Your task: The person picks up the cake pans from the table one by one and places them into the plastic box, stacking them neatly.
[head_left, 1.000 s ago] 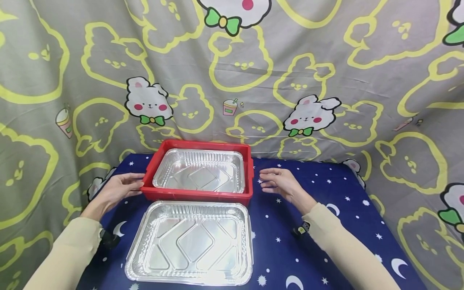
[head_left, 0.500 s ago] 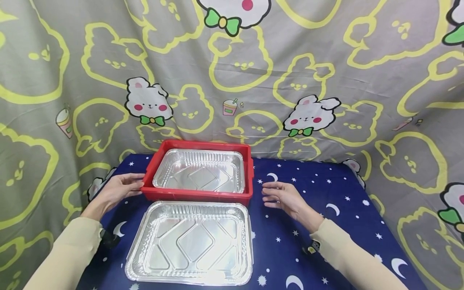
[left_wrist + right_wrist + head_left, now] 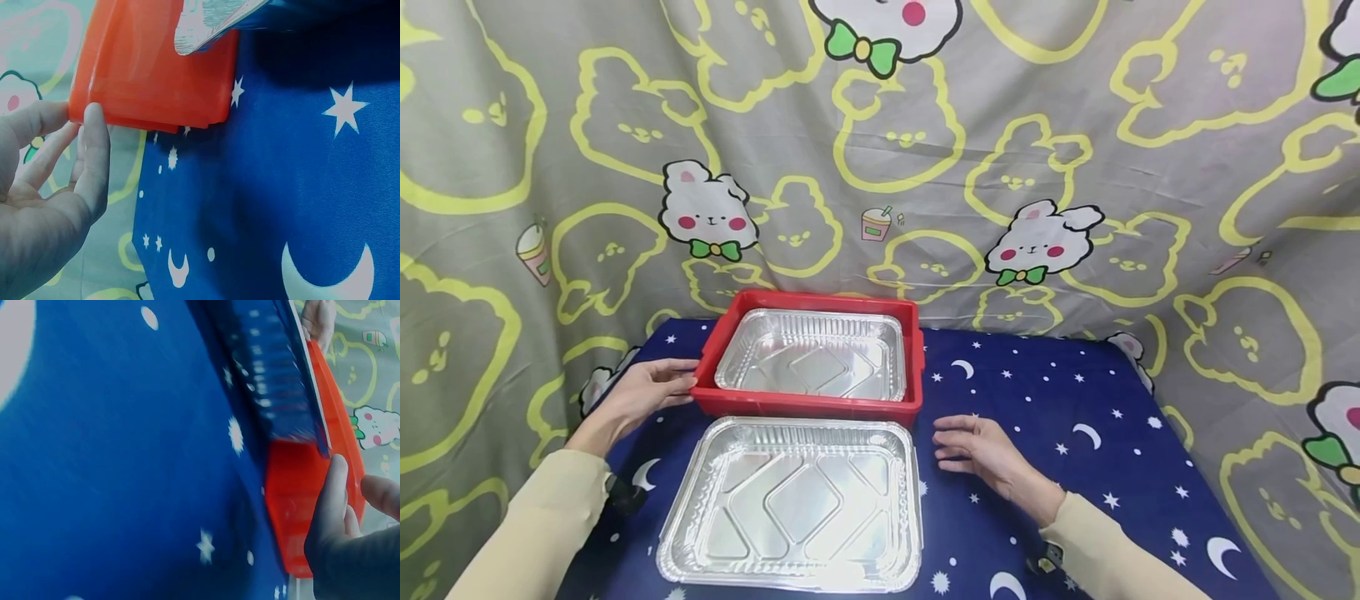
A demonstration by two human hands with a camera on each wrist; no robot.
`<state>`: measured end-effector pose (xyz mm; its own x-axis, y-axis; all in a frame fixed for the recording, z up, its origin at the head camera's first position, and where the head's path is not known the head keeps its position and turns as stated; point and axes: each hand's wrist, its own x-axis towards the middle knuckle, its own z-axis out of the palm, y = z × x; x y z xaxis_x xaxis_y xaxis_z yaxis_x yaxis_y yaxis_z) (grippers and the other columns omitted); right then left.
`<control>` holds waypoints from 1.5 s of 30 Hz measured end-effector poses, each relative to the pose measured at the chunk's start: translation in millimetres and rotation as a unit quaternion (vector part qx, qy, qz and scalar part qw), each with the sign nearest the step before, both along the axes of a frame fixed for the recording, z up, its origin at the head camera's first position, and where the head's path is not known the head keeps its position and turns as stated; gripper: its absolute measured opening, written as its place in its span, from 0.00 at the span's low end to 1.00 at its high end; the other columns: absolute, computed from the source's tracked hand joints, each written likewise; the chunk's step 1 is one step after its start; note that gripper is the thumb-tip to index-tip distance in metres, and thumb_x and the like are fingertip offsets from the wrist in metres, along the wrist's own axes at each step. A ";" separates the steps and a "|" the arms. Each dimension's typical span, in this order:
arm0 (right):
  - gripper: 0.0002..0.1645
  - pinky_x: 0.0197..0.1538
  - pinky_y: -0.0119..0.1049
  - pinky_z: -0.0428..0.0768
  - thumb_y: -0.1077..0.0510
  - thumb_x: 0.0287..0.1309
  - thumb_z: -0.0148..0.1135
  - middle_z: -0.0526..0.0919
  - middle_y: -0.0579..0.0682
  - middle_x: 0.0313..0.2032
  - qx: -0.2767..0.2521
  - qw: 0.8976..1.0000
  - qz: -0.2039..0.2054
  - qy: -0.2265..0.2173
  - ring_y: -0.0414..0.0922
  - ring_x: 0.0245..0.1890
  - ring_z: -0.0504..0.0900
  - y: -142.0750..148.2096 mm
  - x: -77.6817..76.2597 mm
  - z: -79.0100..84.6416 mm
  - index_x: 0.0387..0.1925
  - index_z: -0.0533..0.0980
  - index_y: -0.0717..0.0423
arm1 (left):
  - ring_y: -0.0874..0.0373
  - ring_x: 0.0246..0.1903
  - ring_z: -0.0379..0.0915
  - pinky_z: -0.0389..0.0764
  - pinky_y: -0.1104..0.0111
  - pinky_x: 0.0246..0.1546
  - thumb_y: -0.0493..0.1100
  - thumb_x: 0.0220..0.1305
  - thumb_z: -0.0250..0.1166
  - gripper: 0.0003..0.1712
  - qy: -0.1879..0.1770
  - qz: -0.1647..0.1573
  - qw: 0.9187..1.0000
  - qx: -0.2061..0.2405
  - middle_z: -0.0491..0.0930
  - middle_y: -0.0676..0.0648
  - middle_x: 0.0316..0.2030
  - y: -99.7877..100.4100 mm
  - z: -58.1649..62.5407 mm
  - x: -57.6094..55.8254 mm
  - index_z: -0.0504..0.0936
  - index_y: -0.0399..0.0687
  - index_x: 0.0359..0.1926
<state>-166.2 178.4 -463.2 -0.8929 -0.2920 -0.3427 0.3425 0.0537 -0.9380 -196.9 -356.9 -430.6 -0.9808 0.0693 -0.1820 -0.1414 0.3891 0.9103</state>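
A red plastic tray [image 3: 805,406] stands at the back of the table with a foil pan [image 3: 820,375] inside it. At its left front corner my left hand [image 3: 636,400] pinches the tray's edge between thumb and fingers, as the left wrist view shows close up. In front of the tray, a second foil pan [image 3: 805,504] lies on the cloth. My right hand [image 3: 988,454] hovers just right of that front pan, fingers loosely bent and holding nothing. In the right wrist view, its fingers overlap the red tray, but the head view shows them apart from it.
A dark blue cloth [image 3: 1120,467] with white stars and moons covers the table. Behind and at the sides hangs a grey curtain [image 3: 925,208] with rabbit and yellow outline prints. The tray's back stands close to this curtain.
My right hand has moved away from the tray's right side and down toward me, to beside the front foil pan. The left hand, tray and pans stay in place.
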 end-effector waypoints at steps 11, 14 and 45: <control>0.34 0.45 0.35 0.92 0.60 0.69 0.65 0.89 0.47 0.40 -0.006 1.000 -0.004 -0.019 0.39 0.35 0.88 -11.0 20.0 -14.3 0.69 0.68 0.75 | 0.70 0.43 0.86 0.91 0.65 0.52 0.41 0.76 0.65 0.38 0.002 -0.001 1.000 -0.002 0.69 0.19 0.69 0.8 1.4 0.7 0.62 0.23 0.76; 0.33 0.44 0.35 0.92 0.60 0.68 0.65 0.89 0.45 0.38 -0.015 1.000 0.001 -0.025 0.39 0.34 0.88 -15.4 24.9 -17.9 0.68 0.69 0.75 | 0.70 0.43 0.86 0.91 0.64 0.52 0.41 0.76 0.65 0.38 0.002 0.000 1.000 -0.005 0.70 0.19 0.68 0.5 1.2 0.8 0.62 0.23 0.76; 0.30 0.38 0.41 0.93 0.67 0.58 0.69 0.89 0.47 0.35 -0.029 0.999 0.023 -0.030 0.41 0.36 0.89 -42.1 42.9 -29.0 0.60 0.70 0.73 | 0.70 0.43 0.86 0.91 0.65 0.53 0.41 0.77 0.64 0.37 -0.002 0.002 1.000 -0.004 0.68 0.19 0.70 -0.7 -0.7 0.8 0.62 0.24 0.76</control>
<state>-123.3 136.3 -492.2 -0.8565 -0.3530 -0.3765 0.3962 0.0178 -0.9180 -196.1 -357.6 -431.3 -0.9806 0.0637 -0.1856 -0.1459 0.3962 0.9065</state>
